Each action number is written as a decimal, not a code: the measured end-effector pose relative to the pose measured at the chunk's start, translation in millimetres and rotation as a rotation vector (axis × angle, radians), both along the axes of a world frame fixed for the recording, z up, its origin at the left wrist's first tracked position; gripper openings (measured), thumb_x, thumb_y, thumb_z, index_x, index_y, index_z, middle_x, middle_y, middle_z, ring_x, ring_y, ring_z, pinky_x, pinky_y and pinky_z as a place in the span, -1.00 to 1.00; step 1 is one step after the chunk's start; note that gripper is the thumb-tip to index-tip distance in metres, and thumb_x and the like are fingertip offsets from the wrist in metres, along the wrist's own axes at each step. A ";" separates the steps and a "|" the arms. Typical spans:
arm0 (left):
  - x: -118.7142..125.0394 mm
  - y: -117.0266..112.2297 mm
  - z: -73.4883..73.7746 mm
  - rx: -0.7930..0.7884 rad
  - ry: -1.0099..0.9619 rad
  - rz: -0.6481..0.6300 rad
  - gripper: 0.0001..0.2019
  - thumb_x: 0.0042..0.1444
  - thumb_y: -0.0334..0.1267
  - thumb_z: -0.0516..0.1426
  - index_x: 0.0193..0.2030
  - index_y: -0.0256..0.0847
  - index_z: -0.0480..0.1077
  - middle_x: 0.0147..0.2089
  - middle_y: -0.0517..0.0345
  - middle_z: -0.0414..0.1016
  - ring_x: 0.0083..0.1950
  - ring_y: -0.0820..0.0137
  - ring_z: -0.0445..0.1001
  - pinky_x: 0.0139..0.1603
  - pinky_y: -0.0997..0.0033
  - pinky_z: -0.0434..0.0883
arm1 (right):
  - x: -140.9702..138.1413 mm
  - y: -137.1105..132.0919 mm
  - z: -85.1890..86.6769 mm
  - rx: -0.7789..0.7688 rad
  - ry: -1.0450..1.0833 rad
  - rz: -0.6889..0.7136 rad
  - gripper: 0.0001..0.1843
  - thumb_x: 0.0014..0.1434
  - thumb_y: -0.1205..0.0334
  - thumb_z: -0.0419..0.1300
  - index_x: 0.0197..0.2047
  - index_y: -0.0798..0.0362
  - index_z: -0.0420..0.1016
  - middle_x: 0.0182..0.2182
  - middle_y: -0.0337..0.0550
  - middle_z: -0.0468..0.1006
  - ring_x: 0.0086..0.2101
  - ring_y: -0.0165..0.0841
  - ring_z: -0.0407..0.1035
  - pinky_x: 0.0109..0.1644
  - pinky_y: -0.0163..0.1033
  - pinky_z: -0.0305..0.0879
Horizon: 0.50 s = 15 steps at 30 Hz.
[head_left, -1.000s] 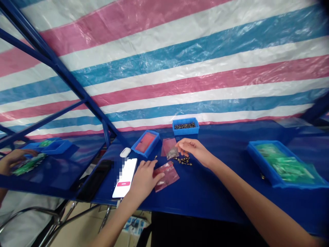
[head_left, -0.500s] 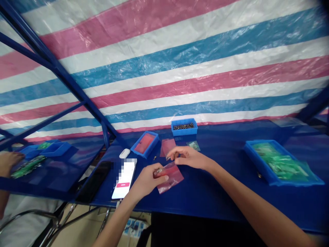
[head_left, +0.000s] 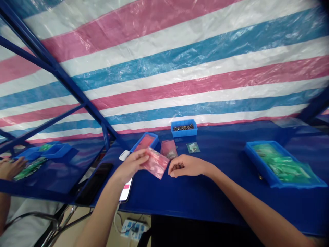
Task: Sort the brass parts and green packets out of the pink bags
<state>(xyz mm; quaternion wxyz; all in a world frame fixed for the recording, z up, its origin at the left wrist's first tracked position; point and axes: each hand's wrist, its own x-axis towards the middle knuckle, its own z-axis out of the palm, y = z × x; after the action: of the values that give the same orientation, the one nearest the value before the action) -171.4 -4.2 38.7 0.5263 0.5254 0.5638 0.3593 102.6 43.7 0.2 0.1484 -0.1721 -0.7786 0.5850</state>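
Observation:
My left hand (head_left: 132, 164) is closed on a small pink plastic bag (head_left: 155, 163), gripping its left end between thumb and fingers. The bag is held up off the blue table, tilted. Close to the bag's right edge is my right hand (head_left: 189, 166), fingers curled with the tips together; whether anything is between them is hidden. Behind the hands lies a pink bag (head_left: 168, 145) with a clear, greyish patch at its lower edge. A small greenish packet (head_left: 193, 147) rests to the right of it.
A blue bin (head_left: 183, 127) of small metal parts stands at the back, and another blue bin (head_left: 151, 137) holds pink bags. At right is a tray (head_left: 275, 145) of green packets. A phone (head_left: 125, 192) and white case (head_left: 124, 155) lie left. A co-worker's hand (head_left: 12, 168) is far left.
My left hand has lifted the pink bag and moved left and away from me. My right hand has drawn slightly nearer, uncovering the pink bag lying behind it.

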 end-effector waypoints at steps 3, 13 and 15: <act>-26.5 37.2 22.8 0.171 0.298 -0.027 -0.63 0.13 -0.11 0.11 0.02 -0.24 0.41 -0.16 0.04 0.56 -0.22 0.31 0.54 -0.19 0.34 0.45 | 0.8 2.7 -1.8 0.011 0.023 -0.064 -0.70 0.25 0.04 0.20 -0.11 0.06 0.59 -0.36 -0.16 0.58 -0.35 -0.39 0.45 -0.33 -0.34 0.27; -10.0 156.6 17.9 0.383 1.210 -0.317 -0.81 -0.12 -0.40 0.07 -0.54 -0.12 0.50 -0.48 0.13 0.56 -0.16 0.15 0.52 0.17 -0.01 0.14 | 1.9 9.0 -7.9 0.016 0.066 -0.132 -0.69 0.26 0.00 0.20 -0.11 0.04 0.59 -0.32 -0.16 0.59 -0.34 -0.38 0.46 -0.28 -0.32 0.34; -7.2 160.8 4.4 0.411 1.229 -0.336 -0.80 -0.12 -0.43 0.08 -0.50 -0.11 0.52 -0.42 0.10 0.58 -0.14 0.13 0.50 0.16 -0.02 0.15 | 3.2 10.0 -7.2 0.014 0.080 -0.140 -0.68 0.26 -0.01 0.20 -0.11 0.04 0.59 -0.30 -0.14 0.59 -0.33 -0.38 0.46 -0.26 -0.31 0.35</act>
<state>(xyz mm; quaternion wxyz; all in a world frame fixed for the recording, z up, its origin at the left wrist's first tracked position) -178.7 156.6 43.1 0.0475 0.8046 0.5918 0.0079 105.7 53.7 -7.0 0.2210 -0.2014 -0.7624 0.5739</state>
